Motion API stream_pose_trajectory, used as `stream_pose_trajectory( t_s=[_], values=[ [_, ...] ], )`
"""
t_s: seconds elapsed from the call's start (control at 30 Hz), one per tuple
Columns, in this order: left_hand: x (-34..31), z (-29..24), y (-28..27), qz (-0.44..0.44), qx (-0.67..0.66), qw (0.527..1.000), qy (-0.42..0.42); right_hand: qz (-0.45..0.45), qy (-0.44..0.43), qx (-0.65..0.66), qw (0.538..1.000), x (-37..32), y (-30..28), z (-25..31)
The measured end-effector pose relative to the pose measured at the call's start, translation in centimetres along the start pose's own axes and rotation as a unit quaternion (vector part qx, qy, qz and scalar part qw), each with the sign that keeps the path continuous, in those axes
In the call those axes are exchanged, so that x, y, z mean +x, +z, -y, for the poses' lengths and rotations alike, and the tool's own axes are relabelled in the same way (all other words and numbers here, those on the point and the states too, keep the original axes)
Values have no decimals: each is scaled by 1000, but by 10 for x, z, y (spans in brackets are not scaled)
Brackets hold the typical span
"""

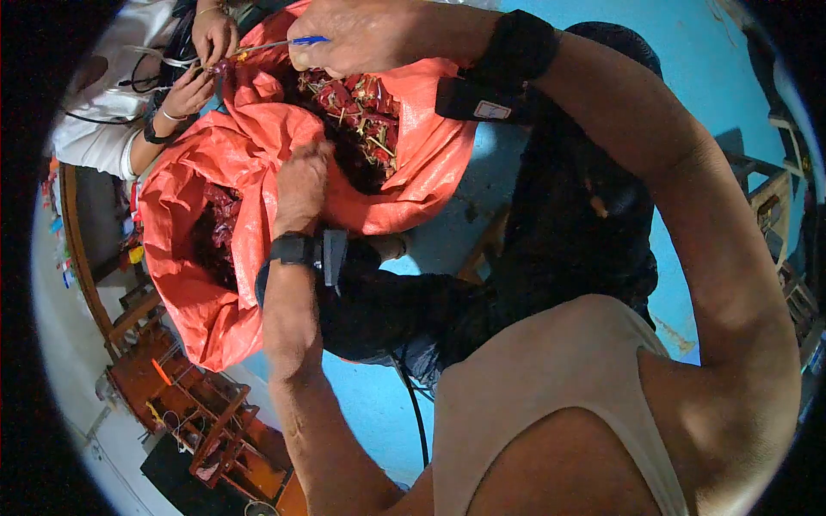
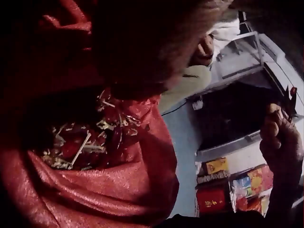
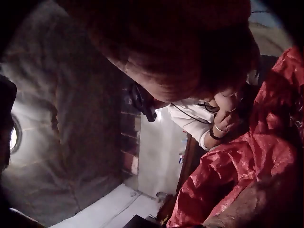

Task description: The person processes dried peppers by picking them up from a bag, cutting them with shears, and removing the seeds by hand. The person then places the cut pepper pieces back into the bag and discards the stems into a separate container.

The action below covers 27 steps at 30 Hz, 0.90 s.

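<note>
In the head view, my right hand [image 1: 344, 39] grips a thin metal tool with a blue handle [image 1: 308, 39], its narrow shaft pointing left over a red woven bag [image 1: 430, 146]. In the left wrist view, dark pointed tips [image 2: 289, 100] with a bit of red show by a hand at the right. Dried red chilies [image 1: 366, 120] with pale stems fill that bag. My left hand [image 1: 303, 182] is over the fold between two bag mouths, fingers curled in; I cannot tell what it holds. A second opening [image 1: 219, 224] at left also holds dark red chilies.
Another person's hands [image 1: 194, 90] work with a small dark red thing across the bags, at upper left. A wooden rack [image 1: 224, 421] stands at lower left. The floor [image 1: 688, 86] is blue. Colorful packets [image 2: 213, 194] lie beside a white-framed case [image 2: 237, 95].
</note>
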<state>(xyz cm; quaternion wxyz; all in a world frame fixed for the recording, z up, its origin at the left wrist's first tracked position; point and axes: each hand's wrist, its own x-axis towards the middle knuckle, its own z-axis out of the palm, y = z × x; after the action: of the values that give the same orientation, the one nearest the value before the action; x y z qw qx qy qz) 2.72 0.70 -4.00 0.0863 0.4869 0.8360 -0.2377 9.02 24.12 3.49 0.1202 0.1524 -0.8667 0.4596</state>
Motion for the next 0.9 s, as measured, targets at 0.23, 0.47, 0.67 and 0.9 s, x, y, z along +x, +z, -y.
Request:
stream_pose_trajectory(
  t_s=[0.23,0.47,0.67,0.9],
  values=[
    [-15,22,14,-27,143,981,126,-71,-57,-17,996,-3,2,1],
    [41,-21,19,-144,-792,572,-156,-30,-35,4,999,-5,-3,1],
    [67,-46,56,-105,-769,605,-180,-16,-22,12,1000,0,1,-2],
    [89,-49,101,-159,-506,831,-167,-218,-302,-74,925,7,23,-33]
  ],
)
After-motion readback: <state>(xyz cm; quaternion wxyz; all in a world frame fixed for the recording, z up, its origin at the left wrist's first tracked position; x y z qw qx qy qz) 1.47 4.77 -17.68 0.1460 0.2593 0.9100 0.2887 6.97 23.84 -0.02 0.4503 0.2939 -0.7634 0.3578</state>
